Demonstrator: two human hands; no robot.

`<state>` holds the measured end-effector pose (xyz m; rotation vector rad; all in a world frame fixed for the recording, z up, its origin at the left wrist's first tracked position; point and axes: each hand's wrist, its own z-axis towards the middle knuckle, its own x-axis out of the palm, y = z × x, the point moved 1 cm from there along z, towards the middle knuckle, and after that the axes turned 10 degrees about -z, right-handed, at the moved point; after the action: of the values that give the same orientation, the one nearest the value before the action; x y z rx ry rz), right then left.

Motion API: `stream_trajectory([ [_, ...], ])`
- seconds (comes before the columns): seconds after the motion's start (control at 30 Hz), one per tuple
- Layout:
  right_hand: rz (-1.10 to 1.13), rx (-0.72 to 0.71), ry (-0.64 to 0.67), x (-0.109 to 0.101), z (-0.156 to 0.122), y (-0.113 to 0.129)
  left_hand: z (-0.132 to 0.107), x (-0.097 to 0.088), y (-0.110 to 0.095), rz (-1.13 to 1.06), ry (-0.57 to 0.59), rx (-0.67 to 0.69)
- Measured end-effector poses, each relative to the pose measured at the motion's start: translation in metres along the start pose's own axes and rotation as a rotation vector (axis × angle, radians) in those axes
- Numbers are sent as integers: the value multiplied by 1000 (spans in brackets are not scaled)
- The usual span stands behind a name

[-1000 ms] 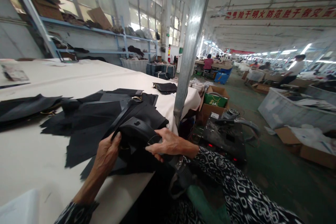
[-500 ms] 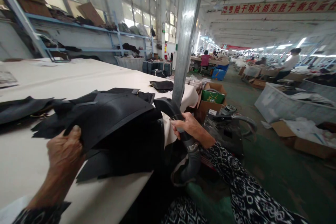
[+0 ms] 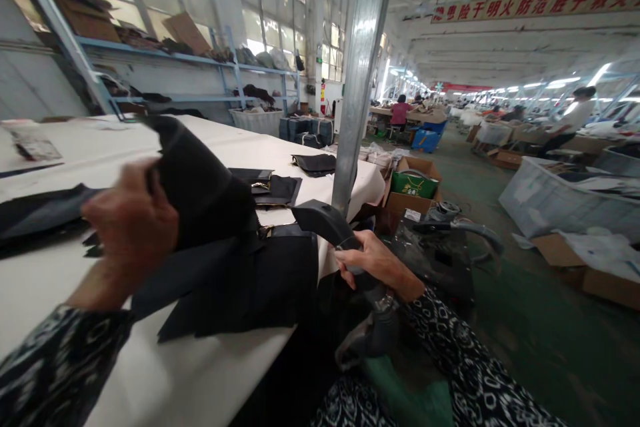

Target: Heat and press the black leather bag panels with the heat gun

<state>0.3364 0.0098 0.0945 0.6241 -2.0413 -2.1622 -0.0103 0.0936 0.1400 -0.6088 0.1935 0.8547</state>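
Note:
My left hand [image 3: 131, 223] is raised above the white table [image 3: 210, 140] and grips a black fabric piece [image 3: 200, 183], lifting it off a pile of black fabric pieces [image 3: 250, 280] at the table's near edge. My right hand [image 3: 373, 263] is closed round the black nozzle of a vacuum hose [image 3: 325, 221], held at the table's edge just right of the pile. The grey hose runs down past my patterned sleeve.
More black pieces [image 3: 35, 213] lie at the left and a small stack [image 3: 314, 163] near the far corner. A steel pillar [image 3: 363, 73] rises at the table's edge. A vacuum machine [image 3: 440, 240], cardboard boxes [image 3: 413, 187] and bins stand on the green floor. People work far behind.
My left hand has lifted the black piece up and to the left, off the pile. The right hand with the nozzle has stayed near the table's edge, slightly lower.

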Motion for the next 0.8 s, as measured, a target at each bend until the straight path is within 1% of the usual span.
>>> stream_trajectory([
  [0.03, -3, 9, -5, -1, -4, 0, -19, 14, -3, 9, 69, 215],
  [0.07, -9, 19, -10, -2, -8, 1, -42, 27, -6, -48, 162, 425],
  [0.1, -18, 28, -11, -3, -13, 1, -68, 40, -6, -83, 270, 511],
  [0.13, -29, 36, -6, -5, -18, 1, -96, 51, -5, -112, 363, 569],
  [0.17, -39, 43, 2, -6, -22, 2, -123, 59, -3, -110, 470, 646],
  [0.2, -50, 54, 13, -7, -26, 2, -150, 65, -1, -92, 548, 689],
  [0.23, -60, 69, 26, -8, -29, 2, -173, 68, 2, -61, 621, 703],
  [0.3, -82, 108, 54, -7, -35, 2, -208, 68, 9, 15, 623, 620],
  [0.33, -94, 129, 70, -6, -36, 1, -219, 65, 13, 46, 595, 563],
  [0.37, -106, 148, 86, -4, -38, 1, -226, 61, 17, 70, 556, 504],
  [0.43, -119, 186, 118, 1, -40, -2, -231, 54, 22, 91, 508, 411],
  [0.53, -135, 250, 198, 9, -43, -9, -232, 47, 26, 86, 508, 327],
  [0.63, -158, 295, 290, 13, -46, -17, -234, 47, 26, 89, 517, 293],
  [0.8, -193, 342, 359, 23, -40, -32, -240, 52, 26, 86, 468, 300],
])
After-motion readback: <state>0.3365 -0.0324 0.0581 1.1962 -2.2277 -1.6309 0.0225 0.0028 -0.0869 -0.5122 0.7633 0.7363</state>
